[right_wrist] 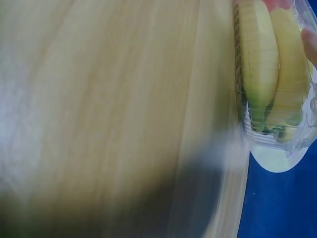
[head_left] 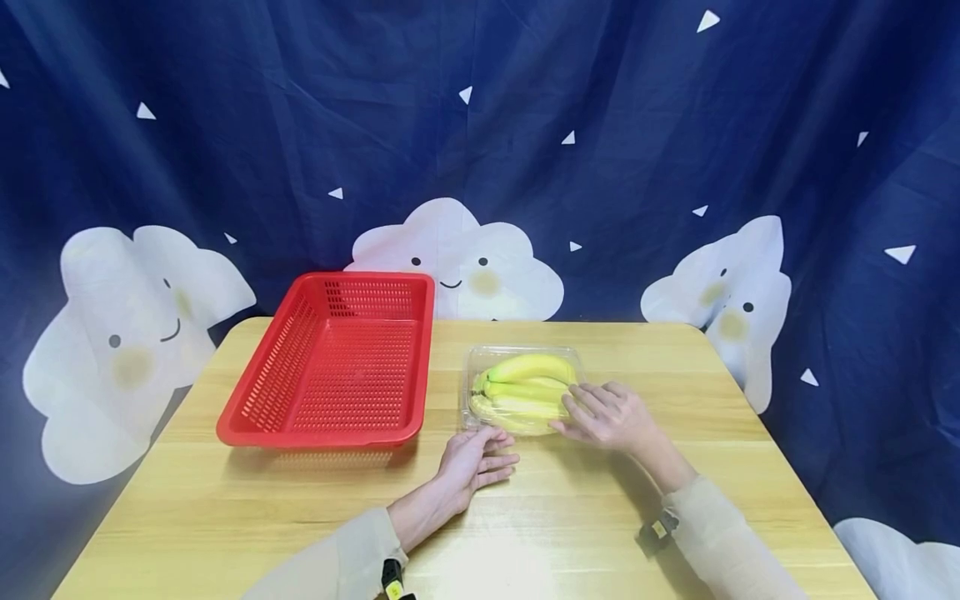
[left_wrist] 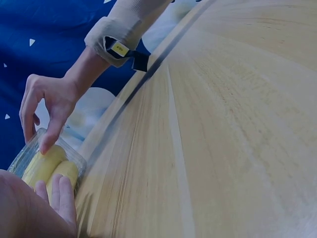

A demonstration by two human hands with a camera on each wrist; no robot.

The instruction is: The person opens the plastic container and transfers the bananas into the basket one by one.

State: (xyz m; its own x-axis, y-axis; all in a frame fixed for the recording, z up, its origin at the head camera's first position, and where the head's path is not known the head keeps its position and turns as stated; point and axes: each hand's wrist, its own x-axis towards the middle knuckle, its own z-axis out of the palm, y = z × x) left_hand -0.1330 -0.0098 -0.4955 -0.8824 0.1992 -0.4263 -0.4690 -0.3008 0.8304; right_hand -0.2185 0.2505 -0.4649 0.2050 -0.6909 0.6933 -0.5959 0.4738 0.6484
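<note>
Several yellow bananas [head_left: 528, 389] with greenish tips lie inside a clear plastic box [head_left: 480, 360] on the table. My right hand [head_left: 611, 417] grips the box's right end, fingers curled over the top and thumb at the front side. In the left wrist view that right hand [left_wrist: 52, 101] arches over the box, thumb pointing down beside the bananas [left_wrist: 44, 166]. My left hand [head_left: 476, 467] is at the box's front left corner, palm turned toward it, fingers loosely extended. Only a fingertip of the right hand shows at the edge of the right wrist view.
A red perforated plastic basket [head_left: 352, 375] stands left of the box, nothing inside it. The light wooden table [head_left: 225, 517] ends at a dark blue curtain [head_left: 600, 67] with white clouds and triangles.
</note>
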